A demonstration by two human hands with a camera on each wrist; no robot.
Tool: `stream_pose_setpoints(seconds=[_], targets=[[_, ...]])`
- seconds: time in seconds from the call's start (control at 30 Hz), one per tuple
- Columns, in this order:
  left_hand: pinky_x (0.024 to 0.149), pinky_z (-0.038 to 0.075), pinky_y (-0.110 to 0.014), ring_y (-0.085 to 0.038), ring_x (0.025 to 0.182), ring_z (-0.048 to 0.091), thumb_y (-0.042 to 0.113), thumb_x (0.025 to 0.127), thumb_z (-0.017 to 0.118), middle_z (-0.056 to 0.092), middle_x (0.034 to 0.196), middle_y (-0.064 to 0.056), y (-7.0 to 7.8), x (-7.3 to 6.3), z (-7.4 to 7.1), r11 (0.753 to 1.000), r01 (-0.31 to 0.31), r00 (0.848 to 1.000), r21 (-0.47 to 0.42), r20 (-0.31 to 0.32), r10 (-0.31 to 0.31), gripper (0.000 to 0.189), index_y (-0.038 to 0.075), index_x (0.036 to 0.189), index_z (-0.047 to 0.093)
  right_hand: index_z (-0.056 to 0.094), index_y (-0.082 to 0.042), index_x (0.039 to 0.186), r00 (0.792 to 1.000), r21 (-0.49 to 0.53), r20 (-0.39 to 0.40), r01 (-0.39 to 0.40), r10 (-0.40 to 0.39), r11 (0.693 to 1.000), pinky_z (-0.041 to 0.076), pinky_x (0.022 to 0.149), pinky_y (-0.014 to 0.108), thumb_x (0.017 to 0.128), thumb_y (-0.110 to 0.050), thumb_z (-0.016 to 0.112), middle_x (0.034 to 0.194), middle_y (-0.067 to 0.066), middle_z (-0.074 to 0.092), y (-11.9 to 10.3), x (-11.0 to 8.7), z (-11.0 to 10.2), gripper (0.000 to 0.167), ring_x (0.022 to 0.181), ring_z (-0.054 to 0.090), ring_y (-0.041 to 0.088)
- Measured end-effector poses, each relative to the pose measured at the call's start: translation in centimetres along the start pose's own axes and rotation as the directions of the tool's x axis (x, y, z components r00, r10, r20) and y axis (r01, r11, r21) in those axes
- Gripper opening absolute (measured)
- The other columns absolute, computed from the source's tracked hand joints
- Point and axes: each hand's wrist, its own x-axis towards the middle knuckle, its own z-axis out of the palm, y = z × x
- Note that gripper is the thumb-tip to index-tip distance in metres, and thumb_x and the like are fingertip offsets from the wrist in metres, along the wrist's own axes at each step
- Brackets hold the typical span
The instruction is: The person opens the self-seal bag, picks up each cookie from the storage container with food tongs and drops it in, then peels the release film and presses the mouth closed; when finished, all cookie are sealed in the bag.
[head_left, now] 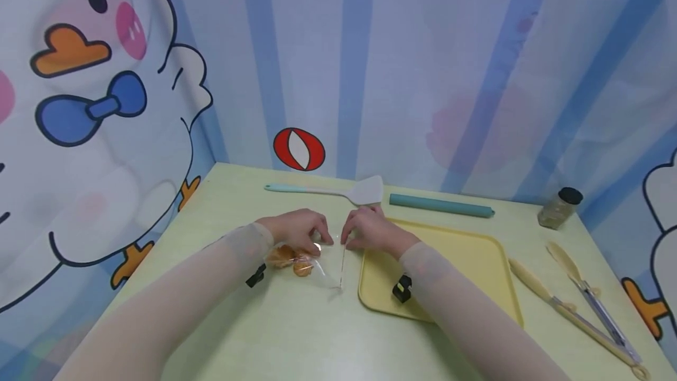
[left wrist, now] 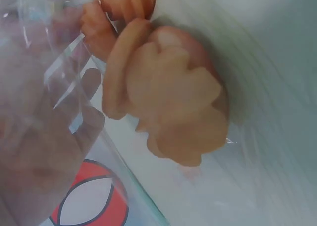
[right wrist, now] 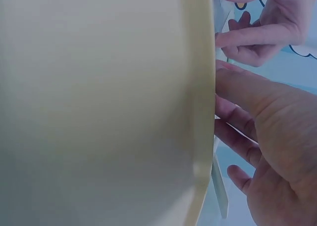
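Observation:
A clear plastic bag (head_left: 324,274) lies on the table with several orange-brown, bread-like pieces (head_left: 303,266) in it. One of these is a pale, petal-edged piece (left wrist: 173,92), close up in the left wrist view. My left hand (head_left: 302,229) grips the bag's upper part, above the pieces. At the bag's right edge, which shows as a thin reddish line, my right hand (head_left: 376,231) pinches the top corner between thumb and fingers. The right wrist view shows both hands beyond the yellow tray's rim (right wrist: 200,87), which hides the fingertips and the bag there.
The yellow tray (head_left: 455,251) lies under my right wrist. Behind the hands are a spatula (head_left: 365,191) and a teal rod (head_left: 441,205). At right stand a black-lidded jar (head_left: 559,209) and tongs (head_left: 592,304). A printed curtain (head_left: 412,75) closes off the back.

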Motion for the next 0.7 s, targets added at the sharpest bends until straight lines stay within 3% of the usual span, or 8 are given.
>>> stream_pose_setpoints(seconds=[0.53,0.7], targets=[[0.083,0.056,-0.027,-0.016,0.104,0.058,0.017,0.085,0.087,0.067,0.109,0.011,0.53,0.04,-0.21,0.999,0.034,0.999,-0.007,-0.009,-0.034,0.033,0.029,0.115,0.081,0.080,-0.030,0.091,0.996,-0.015,0.058,0.072,-0.071,0.997,0.034,0.103,0.057,0.090,-0.027,0.082,0.109,-0.006,0.070,0.19,0.40,-0.46,0.004,0.107,0.059,0.021],[0.086,0.055,-0.029,-0.016,0.105,0.058,0.016,0.085,0.086,0.068,0.109,0.011,0.86,-0.11,-0.26,0.999,0.046,0.999,-0.015,-0.014,-0.046,0.032,0.028,0.114,0.081,0.078,-0.031,0.090,0.993,-0.033,0.086,0.084,-0.081,0.996,0.037,0.101,0.054,0.090,-0.026,0.081,0.114,-0.001,0.066,0.29,0.60,-0.36,0.006,0.110,0.057,0.023]])
